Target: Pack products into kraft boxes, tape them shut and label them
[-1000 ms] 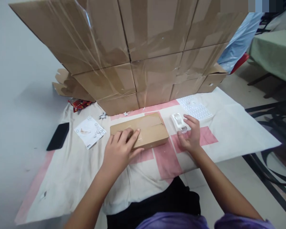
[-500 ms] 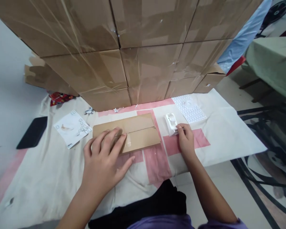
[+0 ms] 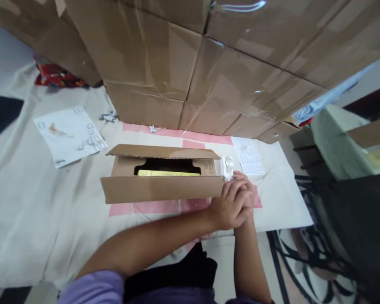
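A flat cardboard box (image 3: pixel 160 188) lies on the cloth with both long flaps open, and a yellow item (image 3: pixel 167 172) shows inside. My left hand (image 3: pixel 229 204) reaches across to the box's right end, fingers curled, and lies over my right hand (image 3: pixel 246 195). My right hand is mostly hidden; its fingertips meet the near end of a white tape dispenser (image 3: pixel 227 163) beside the box. What my left hand grips is hidden.
A wall of taped cartons (image 3: pixel 209 71) rises right behind the box. On the white and pink cloth (image 3: pixel 44 211) lie a sticker sheet (image 3: pixel 248 154), a printed paper (image 3: pixel 70 134), a black phone (image 3: pixel 0 113) and a red wrapper (image 3: pixel 53 75). A green-covered table (image 3: pixel 332 139) and black metal bars (image 3: pixel 304 261) stand to the right.
The box's flaps, pressed shut by my left hand before, now stand open. My left hand has moved right to join my right hand at the tape dispenser. The view has swung left and down.
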Demonstrator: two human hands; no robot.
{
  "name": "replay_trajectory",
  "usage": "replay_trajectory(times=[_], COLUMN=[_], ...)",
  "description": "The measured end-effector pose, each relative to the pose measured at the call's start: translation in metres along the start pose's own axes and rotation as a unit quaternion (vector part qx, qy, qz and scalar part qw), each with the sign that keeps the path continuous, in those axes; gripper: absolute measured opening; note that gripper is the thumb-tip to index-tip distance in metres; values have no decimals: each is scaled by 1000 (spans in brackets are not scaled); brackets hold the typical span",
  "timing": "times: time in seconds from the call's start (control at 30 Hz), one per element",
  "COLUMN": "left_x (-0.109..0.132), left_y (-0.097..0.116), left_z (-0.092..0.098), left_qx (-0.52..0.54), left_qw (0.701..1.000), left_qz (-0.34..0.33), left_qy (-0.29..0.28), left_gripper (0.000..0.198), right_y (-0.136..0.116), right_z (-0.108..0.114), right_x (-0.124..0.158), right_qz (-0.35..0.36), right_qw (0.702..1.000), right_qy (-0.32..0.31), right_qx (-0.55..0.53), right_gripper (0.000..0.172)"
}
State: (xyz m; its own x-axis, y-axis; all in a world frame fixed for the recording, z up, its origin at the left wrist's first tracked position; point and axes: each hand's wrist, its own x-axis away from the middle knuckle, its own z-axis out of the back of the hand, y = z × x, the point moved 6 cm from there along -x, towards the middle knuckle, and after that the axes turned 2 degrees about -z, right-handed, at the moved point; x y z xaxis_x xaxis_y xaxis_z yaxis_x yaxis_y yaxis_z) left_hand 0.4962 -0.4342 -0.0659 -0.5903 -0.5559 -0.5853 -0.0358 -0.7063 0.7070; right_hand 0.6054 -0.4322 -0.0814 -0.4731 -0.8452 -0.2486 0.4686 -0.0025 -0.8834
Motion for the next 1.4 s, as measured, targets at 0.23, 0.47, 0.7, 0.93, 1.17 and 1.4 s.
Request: replay_trajectory(times=[0.23,0.47,0.7,0.93,1.17,1.4], left_x=[6,-17,-20,-24,-27,-27], left_y=[-19,-39,-35,-31,-38,-45], left_z=[39,33,40,52,53,47], left_qx=[-23,-78,-198,-170,-127,-129], left_qw=[991,992,972,980,986,985], left_qz=[115,100,106,100,105,106], left_qy=[63,-20,-65,-36,-30,-33], left_gripper=[47,55,57,52,54,54], right_y=[11,6,9,-1,-5,1], right_z=[-2,-8,-3,-2,-7,-7], right_x=[4,-1,-1,-1,-2,-4], right_qz=[-186,-175,-145,-68,-86,-107], right_qw=[965,952,955,973,974,963], right_qy=[97,121,161,184,161,158], right_qx=[-160,-221,-204,-123,-136,-188], right_gripper=[17,14,20,29,35,43])
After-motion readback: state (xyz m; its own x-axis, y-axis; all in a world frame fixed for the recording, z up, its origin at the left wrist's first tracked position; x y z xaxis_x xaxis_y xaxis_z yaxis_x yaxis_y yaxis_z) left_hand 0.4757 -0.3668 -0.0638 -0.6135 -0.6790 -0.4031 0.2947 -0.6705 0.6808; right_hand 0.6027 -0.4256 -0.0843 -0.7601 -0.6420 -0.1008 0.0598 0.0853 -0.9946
